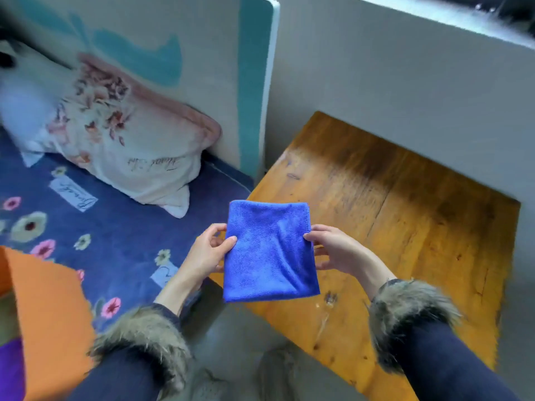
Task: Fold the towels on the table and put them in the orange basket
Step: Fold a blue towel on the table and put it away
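Blue folded towel [270, 251] — both hands pinching

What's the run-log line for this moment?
stage: carrying | blue towel: folded, held in air | left hand: gripping | right hand: gripping | orange basket: lower left

The towel [270, 253] is up in the air between the left hand [207, 253] and the right hand [337, 248], over the near left corner of the table [405, 227]. The bed [95, 235] lies left of the table, with a pillow [130, 146] on it against the wall. The basket [49, 314] sits at the near left.
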The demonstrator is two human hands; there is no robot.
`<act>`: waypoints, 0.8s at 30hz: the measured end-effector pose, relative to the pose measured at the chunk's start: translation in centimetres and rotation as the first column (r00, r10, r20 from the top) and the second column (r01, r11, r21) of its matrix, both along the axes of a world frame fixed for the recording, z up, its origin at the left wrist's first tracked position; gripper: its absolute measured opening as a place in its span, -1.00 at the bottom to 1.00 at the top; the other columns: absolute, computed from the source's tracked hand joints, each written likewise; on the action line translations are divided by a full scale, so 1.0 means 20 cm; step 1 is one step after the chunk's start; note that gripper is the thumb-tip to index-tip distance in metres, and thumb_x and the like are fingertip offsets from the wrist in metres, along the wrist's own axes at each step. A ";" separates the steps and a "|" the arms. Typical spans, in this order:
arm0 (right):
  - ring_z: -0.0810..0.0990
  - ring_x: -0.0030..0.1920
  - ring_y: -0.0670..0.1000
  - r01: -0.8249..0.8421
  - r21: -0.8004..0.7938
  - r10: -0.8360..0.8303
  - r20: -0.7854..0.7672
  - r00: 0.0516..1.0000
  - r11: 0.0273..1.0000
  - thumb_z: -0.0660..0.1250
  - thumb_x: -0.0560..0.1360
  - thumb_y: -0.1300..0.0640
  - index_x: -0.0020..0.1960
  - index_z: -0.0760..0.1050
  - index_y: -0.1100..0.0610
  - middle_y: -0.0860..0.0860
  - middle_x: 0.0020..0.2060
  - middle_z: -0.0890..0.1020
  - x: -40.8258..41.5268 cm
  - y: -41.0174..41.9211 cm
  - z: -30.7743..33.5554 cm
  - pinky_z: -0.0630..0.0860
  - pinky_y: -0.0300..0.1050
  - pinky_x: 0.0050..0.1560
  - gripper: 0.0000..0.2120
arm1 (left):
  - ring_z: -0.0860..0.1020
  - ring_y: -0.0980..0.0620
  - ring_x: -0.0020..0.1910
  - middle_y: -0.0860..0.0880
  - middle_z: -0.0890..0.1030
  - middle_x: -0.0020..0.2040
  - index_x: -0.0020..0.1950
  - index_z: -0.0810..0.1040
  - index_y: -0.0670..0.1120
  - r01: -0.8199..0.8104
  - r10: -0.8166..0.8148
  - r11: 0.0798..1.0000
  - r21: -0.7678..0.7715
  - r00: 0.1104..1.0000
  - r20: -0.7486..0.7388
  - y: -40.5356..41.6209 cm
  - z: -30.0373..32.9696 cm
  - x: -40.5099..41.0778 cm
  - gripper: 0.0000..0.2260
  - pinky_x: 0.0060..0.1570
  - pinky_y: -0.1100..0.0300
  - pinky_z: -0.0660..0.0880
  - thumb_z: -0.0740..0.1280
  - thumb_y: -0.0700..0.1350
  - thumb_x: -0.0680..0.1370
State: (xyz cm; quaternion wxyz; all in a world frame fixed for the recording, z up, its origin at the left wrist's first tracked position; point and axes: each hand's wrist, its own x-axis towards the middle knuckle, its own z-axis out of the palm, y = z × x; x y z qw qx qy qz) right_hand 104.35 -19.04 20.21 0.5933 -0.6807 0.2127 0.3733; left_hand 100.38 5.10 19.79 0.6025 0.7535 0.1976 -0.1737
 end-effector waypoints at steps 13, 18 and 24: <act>0.48 -0.30 -0.01 -0.414 0.079 0.410 0.053 0.910 0.907 0.20 0.55 0.23 -0.06 0.46 0.09 0.02 -0.24 0.51 -0.36 1.83 0.12 0.46 -0.14 -0.24 -0.91 | 0.52 0.10 -0.25 -0.04 0.57 -0.12 0.04 0.47 0.01 -0.481 0.478 0.877 -0.002 0.871 0.115 1.61 0.17 -0.91 -0.87 -0.32 0.18 0.50 0.28 -0.20 0.56; 0.49 -0.24 0.03 -0.534 0.070 0.532 0.042 0.846 0.843 0.16 0.54 0.27 -0.12 0.43 0.11 0.06 -0.22 0.49 -0.55 2.40 0.07 0.48 -0.07 -0.19 -0.87 | 0.47 0.06 -0.29 -0.05 0.54 -0.15 -0.03 0.41 0.05 -0.559 0.552 0.818 0.133 0.829 0.087 2.08 0.12 -1.17 -0.85 -0.34 0.19 0.40 0.26 -0.21 0.56; 0.45 -0.24 0.05 -0.597 0.014 0.597 -0.063 0.800 0.802 0.14 0.51 0.28 -0.06 0.43 0.12 0.07 -0.17 0.48 -0.70 2.77 -0.17 0.52 -0.05 -0.25 -0.87 | 0.49 -0.10 -0.31 -0.06 0.50 -0.28 0.12 0.41 -0.06 -0.513 0.567 0.783 0.351 0.822 -0.063 2.37 -0.13 -1.32 -0.84 -0.15 -0.05 0.51 0.26 -0.15 0.55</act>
